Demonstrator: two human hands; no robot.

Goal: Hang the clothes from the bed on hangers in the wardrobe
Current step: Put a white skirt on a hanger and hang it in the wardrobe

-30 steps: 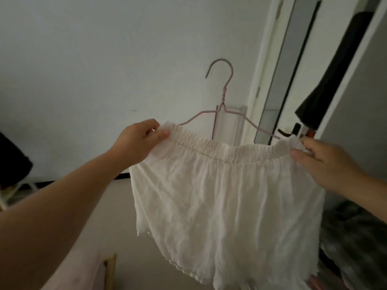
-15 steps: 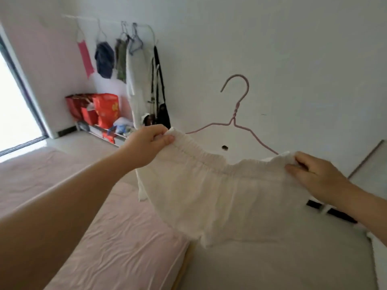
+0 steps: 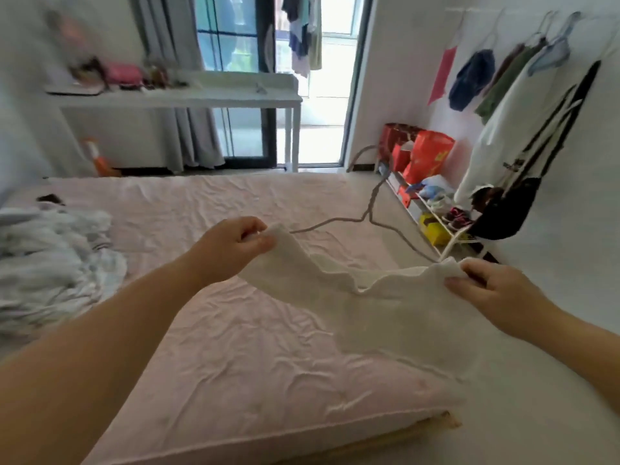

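Note:
White shorts (image 3: 379,307) hang stretched between my hands over the near right corner of the pink bed (image 3: 235,347). My left hand (image 3: 235,245) pinches the left end of the waistband. My right hand (image 3: 486,290) pinches the right end. A thin pink wire hanger (image 3: 369,209) sits inside the waistband, its hook tilted away toward the window. A heap of pale clothes (image 3: 50,263) lies on the bed at the left.
A wall rail (image 3: 523,62) at the right carries several hung garments and a black bag above a low shoe rack (image 3: 432,209) with red bags. A white desk (image 3: 188,95) stands before the balcony door. Bare floor runs along the bed's right side.
My view has swung left from the wardrobe and wall to the bed and window. The shorts and hanger came with it and now hang lower, flatter over the bed. Both hands kept their hold.

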